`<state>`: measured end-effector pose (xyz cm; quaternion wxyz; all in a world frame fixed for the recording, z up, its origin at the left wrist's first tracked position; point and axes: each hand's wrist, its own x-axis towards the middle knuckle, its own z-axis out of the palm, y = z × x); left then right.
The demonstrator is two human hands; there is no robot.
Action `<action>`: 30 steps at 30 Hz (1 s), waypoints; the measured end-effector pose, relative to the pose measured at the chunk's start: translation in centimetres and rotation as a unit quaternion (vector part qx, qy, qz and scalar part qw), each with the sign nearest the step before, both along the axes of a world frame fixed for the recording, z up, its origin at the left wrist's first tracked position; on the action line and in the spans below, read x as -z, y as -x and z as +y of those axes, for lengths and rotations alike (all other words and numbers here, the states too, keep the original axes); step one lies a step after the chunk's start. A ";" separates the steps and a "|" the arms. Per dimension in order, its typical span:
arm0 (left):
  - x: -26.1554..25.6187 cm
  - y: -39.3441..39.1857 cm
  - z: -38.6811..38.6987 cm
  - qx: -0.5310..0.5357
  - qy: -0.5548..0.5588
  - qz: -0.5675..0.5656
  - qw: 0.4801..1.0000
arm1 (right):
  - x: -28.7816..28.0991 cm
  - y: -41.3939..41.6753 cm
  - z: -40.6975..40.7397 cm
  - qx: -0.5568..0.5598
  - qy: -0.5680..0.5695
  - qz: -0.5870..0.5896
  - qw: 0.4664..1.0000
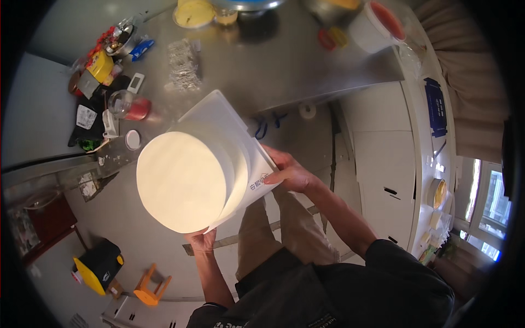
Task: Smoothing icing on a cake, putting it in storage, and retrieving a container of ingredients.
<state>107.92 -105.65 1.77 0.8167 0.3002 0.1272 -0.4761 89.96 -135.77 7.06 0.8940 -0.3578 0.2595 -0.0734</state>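
A white plastic board or tray (217, 108) is held tilted in front of me, above the floor by the steel table's edge. On it lie several round, pale sheets (182, 182), fanned a little over one another; they look like paper or thin discs. My right hand (289, 170) grips the board's right edge, thumb on top near some printed writing. My left hand (202, 240) holds the lower corner from below, its fingers partly hidden under the board and the sheets.
The steel table (254, 69) bears a packet of small clear-wrapped items (183, 65), a glass jar with red contents (131, 106), scissors (332, 39) and a white bucket (375, 28). An orange stool (151, 287) and a black-and-yellow bin (98, 264) stand on the floor.
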 end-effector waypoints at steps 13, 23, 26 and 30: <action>8.8 1.3 -6.4 0.040 0.014 0.027 0.999 | 8.8 3.4 -6.2 0.046 -0.054 -0.011 0.997; 9.6 -0.6 -8.9 -0.030 -0.037 0.058 0.997 | 11.2 1.8 -7.7 0.040 -0.032 0.014 0.999; 10.7 -1.9 -8.0 -0.029 -0.014 0.101 0.994 | 11.4 1.3 -7.6 0.022 -0.013 0.015 1.000; 9.9 -2.7 -8.1 0.003 -0.018 0.031 0.999 | 17.3 1.3 -6.9 0.114 -0.204 -0.031 0.972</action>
